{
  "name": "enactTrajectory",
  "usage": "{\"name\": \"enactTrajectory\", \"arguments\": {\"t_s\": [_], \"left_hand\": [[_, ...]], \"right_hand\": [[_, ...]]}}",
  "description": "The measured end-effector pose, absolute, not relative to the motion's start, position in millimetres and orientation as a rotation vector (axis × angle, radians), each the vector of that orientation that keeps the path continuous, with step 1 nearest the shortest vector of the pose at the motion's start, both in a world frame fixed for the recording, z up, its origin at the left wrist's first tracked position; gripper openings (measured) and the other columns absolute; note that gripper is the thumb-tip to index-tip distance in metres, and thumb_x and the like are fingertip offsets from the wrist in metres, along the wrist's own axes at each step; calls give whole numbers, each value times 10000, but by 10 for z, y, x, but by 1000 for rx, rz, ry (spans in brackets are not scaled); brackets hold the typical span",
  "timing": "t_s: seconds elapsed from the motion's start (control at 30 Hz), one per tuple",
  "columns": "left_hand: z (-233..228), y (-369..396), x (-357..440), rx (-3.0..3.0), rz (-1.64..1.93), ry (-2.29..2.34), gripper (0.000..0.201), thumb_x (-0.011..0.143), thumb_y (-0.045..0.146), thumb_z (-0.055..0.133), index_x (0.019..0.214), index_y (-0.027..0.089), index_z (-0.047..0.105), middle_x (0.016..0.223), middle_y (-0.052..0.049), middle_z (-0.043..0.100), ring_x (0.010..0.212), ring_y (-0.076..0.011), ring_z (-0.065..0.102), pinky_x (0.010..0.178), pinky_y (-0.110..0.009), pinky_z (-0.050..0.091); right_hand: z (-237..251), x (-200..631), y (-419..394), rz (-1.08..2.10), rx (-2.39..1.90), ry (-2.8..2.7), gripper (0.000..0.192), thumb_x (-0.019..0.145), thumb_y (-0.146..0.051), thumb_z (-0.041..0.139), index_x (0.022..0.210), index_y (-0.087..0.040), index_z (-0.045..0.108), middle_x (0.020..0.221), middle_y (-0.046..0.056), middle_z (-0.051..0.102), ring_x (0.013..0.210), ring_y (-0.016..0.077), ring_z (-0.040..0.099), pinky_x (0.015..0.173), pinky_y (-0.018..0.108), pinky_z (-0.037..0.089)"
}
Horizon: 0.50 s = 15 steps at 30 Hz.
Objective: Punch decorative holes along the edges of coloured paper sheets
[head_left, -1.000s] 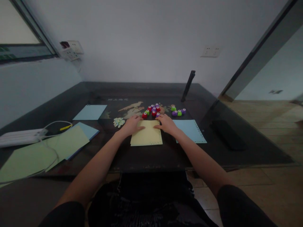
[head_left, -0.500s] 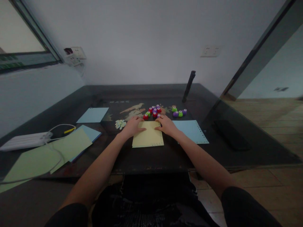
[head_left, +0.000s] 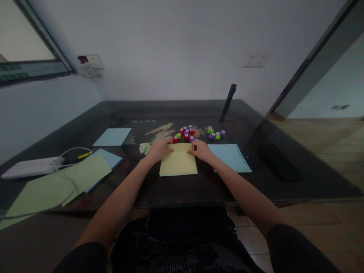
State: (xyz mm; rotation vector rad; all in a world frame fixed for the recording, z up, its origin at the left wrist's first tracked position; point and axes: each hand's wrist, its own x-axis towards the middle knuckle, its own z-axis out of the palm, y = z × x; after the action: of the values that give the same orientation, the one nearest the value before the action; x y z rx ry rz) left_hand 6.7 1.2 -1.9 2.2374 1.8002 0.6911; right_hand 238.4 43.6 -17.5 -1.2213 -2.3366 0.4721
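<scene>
While gripping pale-yellow punched paper sheets [head_left: 178, 161] by both far corners, with left hand [head_left: 159, 149] and right hand [head_left: 202, 150] closed, thumbs uppermost, could scatter red, green and purple eye-topped toy pieces [head_left: 187, 133] just beyond by pushing forward. Might skew the sheets on the dark glossy table [head_left: 182, 192] through uneven pulling. Can see no container.

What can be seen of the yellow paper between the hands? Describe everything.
The yellow paper is pale, thin-looking and roughly rectangular, with small dark marks, perhaps holes, towards its right side. Its near edge hints at more than one sheet. It lies mostly flat on the dark table, left of a blue sheet. The left hand and right hand hold its far corners, thumbs on top.
</scene>
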Motion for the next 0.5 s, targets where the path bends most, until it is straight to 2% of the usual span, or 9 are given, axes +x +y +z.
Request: {"name": "enactTrajectory", "arguments": {"t_s": [0.1, 0.2, 0.3, 0.5], "left_hand": [[35, 34, 13, 2012, 923, 1623, 208, 698, 349, 660, 802, 171, 634, 834, -62, 682, 806, -211, 621, 739, -342, 474], [53, 56, -32, 1704, 1148, 1456, 337, 722, 386, 645, 950, 139, 626, 887, -95, 694, 811, -207, 641, 709, -329, 497], [54, 31, -19, 1538, 1143, 1319, 421, 743, 382, 630, 1085, 140, 597, 1013, -117, 688, 875, -222, 653, 735, -340, 515], [68, -115, 120, 1576, 771, 1260, 415, 685, 413, 697, 995, 138, 668, 1003, -120, 698, 889, -263, 658, 741, -355, 532]], "right_hand": [[-124, 2417, 436, 943, -1129, -2084, 186, 710, -309, 666, 794, -143, 654, 801, 65, 674, 750, 202, 611, 701, 334, 458], [-60, 2457, 439, 1307, -937, -1756, 282, 701, -346, 675, 906, -154, 651, 895, 82, 703, 789, 205, 646, 739, 359, 496], [-12, 2483, 452, 1376, -890, -1525, 322, 645, -363, 726, 886, -165, 645, 852, 74, 711, 745, 196, 654, 747, 374, 512], [-11, 2523, 515, 1253, -886, -1380, 329, 613, -414, 748, 794, -169, 623, 724, 42, 687, 661, 177, 631, 679, 350, 510]]}}
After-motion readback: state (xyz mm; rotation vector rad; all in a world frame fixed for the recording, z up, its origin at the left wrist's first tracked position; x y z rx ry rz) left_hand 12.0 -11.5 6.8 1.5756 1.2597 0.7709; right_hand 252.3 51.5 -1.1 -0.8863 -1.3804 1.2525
